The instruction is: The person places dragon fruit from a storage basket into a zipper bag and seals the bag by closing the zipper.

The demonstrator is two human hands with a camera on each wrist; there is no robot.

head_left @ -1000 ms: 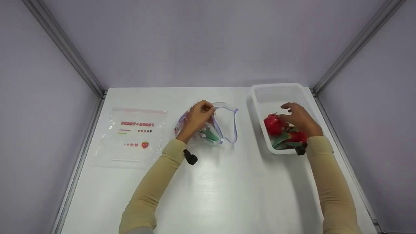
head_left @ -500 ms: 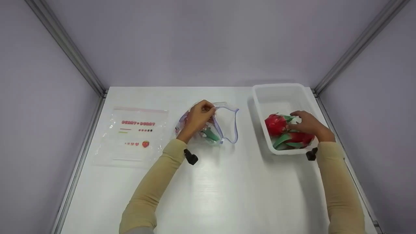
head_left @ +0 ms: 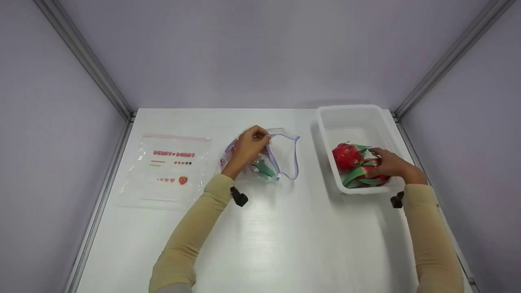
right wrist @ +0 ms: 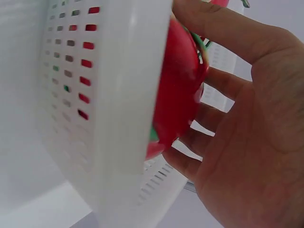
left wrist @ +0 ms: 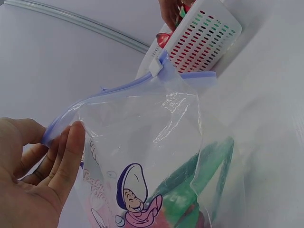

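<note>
My left hand (head_left: 249, 147) pinches the rim of a clear zip bag (head_left: 281, 156) with a blue zipper, holding its mouth up and open toward the right; green and red fruit pieces lie inside the zip bag (left wrist: 156, 156). The left hand (left wrist: 45, 175) grips the blue strip between thumb and fingers. My right hand (head_left: 390, 163) reaches into a white perforated basket (head_left: 350, 118) and curls round a red dragon fruit with green scales (head_left: 368, 173). A second red dragon fruit (head_left: 345, 156) lies beside it. In the right wrist view the fingers (right wrist: 223, 90) wrap the red fruit (right wrist: 178, 90) behind the basket wall (right wrist: 109, 95).
A flat empty zip bag (head_left: 167, 171) printed with strawberries and red lettering lies at the left of the white table (head_left: 285, 236). Grey walls with metal corner rails enclose the table on three sides. The basket stands near the right wall.
The right hand moved nearer within the basket, from above the far fruit down to the near fruit, and closed round it. The left hand and its bag stayed put.
</note>
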